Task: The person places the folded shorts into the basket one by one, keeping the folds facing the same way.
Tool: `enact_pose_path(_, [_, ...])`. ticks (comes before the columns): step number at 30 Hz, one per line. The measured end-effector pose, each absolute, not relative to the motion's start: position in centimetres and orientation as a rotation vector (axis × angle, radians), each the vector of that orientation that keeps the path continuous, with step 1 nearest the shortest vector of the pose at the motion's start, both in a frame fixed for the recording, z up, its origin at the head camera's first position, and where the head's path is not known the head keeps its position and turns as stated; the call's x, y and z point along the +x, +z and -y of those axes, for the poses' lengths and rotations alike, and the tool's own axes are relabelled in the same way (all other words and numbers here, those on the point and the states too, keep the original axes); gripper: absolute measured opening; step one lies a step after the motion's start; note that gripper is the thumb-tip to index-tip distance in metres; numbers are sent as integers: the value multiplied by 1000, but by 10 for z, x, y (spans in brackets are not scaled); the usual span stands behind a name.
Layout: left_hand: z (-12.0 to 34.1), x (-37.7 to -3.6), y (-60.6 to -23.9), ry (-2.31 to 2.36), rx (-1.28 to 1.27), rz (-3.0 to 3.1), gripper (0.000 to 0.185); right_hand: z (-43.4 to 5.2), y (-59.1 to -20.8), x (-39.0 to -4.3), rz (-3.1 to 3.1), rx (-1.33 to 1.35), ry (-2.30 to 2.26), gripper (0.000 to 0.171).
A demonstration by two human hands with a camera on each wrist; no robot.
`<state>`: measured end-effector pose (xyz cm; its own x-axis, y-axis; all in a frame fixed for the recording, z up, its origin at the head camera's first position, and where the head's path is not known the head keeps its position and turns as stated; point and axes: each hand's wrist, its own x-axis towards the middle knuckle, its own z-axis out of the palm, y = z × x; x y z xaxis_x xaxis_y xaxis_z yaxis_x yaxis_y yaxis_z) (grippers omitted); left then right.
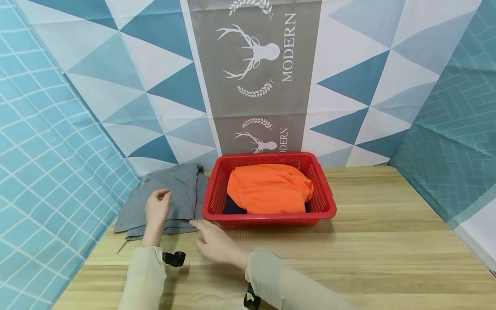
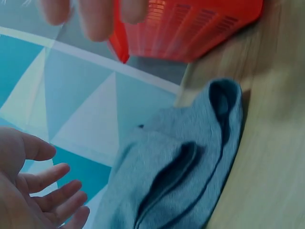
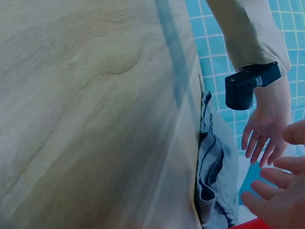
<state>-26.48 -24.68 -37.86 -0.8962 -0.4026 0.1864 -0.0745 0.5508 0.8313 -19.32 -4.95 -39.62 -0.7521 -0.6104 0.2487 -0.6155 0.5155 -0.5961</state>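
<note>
So my left hand (image 1: 156, 209) hovers over the grey cloth (image 1: 182, 193), left of the basket (image 1: 271, 218) on the surface (image 1: 379, 245). Fingers loose, slightly bent, holding nothing. My right hand (image 1: 217, 243) is just off the basket's near left corner, fingers relaxed, nothing in them either. Orange cloth (image 1: 271, 187) sits inside the basket.
</note>
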Motion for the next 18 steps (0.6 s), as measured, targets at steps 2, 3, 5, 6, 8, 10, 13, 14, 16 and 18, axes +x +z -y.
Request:
enact_pose_path(2, [251, -265, -380, -1291, 405, 2436, 41, 54, -400, -194, 2789, 1070, 1093, 52])
enact_pose_path(3, [253, -266, -381, -1310, 414, 2429, 41, 56, -401, -194, 2821, 1057, 1095, 55])
enact_pose_path(5, [256, -266, -383, -1372, 433, 2411, 43, 61, -403, -195, 2891, 1021, 1100, 62])
enact_pose_path(6, [257, -267, -384, -1408, 442, 2399, 44, 64, -403, -195, 2921, 1005, 1103, 65])
enact_pose_path(8, [259, -267, -387, -1478, 464, 2373, 45, 69, -404, -197, 2964, 974, 1099, 69])
enact_pose_path(10, [261, -268, -389, -1518, 484, 2357, 49, 73, -405, -198, 2996, 934, 1106, 72])
enact_pose_path(13, [264, -267, -393, -1536, 544, 2342, 54, 79, -408, -201, 3028, 845, 1154, 75])
enact_pose_path(14, [266, -267, -393, -1534, 568, 2336, 55, 81, -409, -202, 3031, 813, 1176, 76])
enact_pose_path(16, [270, -266, -395, -1517, 617, 2328, 58, 86, -412, -204, 3036, 741, 1223, 79])
enact_pose_path(18, [274, -265, -397, -1505, 659, 2321, 61, 89, -416, -205, 3039, 671, 1261, 81])
